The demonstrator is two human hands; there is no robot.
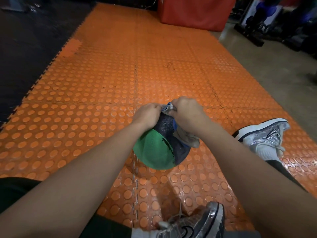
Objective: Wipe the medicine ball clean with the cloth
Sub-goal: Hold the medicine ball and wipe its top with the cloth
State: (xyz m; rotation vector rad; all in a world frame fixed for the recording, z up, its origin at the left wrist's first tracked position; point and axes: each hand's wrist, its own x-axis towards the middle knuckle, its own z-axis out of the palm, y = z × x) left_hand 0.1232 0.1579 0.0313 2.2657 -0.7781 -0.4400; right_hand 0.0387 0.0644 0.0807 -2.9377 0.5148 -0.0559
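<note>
Round green-and-dark-grey textured medicine ball (155, 152) sits on orange studded rubber floor mat (103, 79), between person's silver-white sneakers (267, 134). Right hand (187, 115) bunches grey-blue cloth (187, 138) against ball's top. Left hand (147, 115) curled on ball's far-left side, steadying.

Risks, as I judge:
- ball rolling off if left hand's grip slackens
- bunched cloth covering little surface
- underside missed unless ball is turned

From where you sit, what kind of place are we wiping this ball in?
Most likely a gym. The medicine ball sits on studded orange interlocking floor mats, a red padded block stands at the far end, and dark equipment racks, too blurred to identify, line the right side.
</note>
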